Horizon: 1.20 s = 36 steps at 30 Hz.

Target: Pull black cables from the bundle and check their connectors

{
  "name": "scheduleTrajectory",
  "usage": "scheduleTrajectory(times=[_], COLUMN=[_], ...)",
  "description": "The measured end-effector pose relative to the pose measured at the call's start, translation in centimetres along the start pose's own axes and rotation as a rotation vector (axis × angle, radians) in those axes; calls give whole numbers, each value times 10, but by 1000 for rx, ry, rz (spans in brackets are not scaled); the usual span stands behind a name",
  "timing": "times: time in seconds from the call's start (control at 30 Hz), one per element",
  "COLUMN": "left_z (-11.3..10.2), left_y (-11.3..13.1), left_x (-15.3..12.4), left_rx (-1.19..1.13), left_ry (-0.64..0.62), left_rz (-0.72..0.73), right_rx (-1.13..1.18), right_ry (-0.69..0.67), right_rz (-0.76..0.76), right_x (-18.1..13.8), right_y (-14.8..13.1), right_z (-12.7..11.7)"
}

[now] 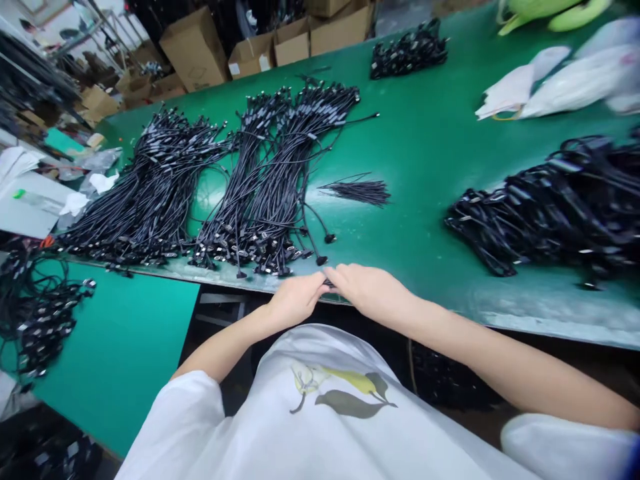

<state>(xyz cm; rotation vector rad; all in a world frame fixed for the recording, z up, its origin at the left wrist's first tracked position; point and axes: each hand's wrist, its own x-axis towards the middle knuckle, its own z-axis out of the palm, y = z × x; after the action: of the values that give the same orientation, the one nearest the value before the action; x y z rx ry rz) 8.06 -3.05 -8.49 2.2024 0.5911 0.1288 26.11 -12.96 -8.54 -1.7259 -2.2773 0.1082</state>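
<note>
My left hand (296,299) and my right hand (365,288) meet at the near edge of the green table (430,153), fingers curled together. Between their fingertips a small dark piece (328,283) shows, too small to name. Just beyond my hands lies a bundle of black cables (273,187) with plug ends toward me. A second, larger spread of black cables (150,187) lies to its left. A thin bunch of black ties (360,192) rests to the right of the bundles.
A heap of coiled black cables (555,207) fills the table's right side, another pile (407,50) sits at the far edge. White bags (560,80) lie far right. Cardboard boxes (260,47) stand behind. A lower green surface (120,347) with more cables (35,313) is at left.
</note>
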Motion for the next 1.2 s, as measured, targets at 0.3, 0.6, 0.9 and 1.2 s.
scheduleTrajectory(times=[0.3,0.6,0.9,1.2], left_z=[15,35,45,19], left_y=[7,13,7,11], left_x=[3,16,10,6], left_rx=[28,-318,-1013,-1255], left_ry=[-416,-259,-8,215], left_rz=[-67,-173,-286,-296], right_rx=[97,492,67,-149], right_ry=[-113,74,101,73], right_rz=[-56,256,675,718], right_x=[-33,-61,23,52], right_y=[6,42,134,159], right_z=[39,-9,10,8])
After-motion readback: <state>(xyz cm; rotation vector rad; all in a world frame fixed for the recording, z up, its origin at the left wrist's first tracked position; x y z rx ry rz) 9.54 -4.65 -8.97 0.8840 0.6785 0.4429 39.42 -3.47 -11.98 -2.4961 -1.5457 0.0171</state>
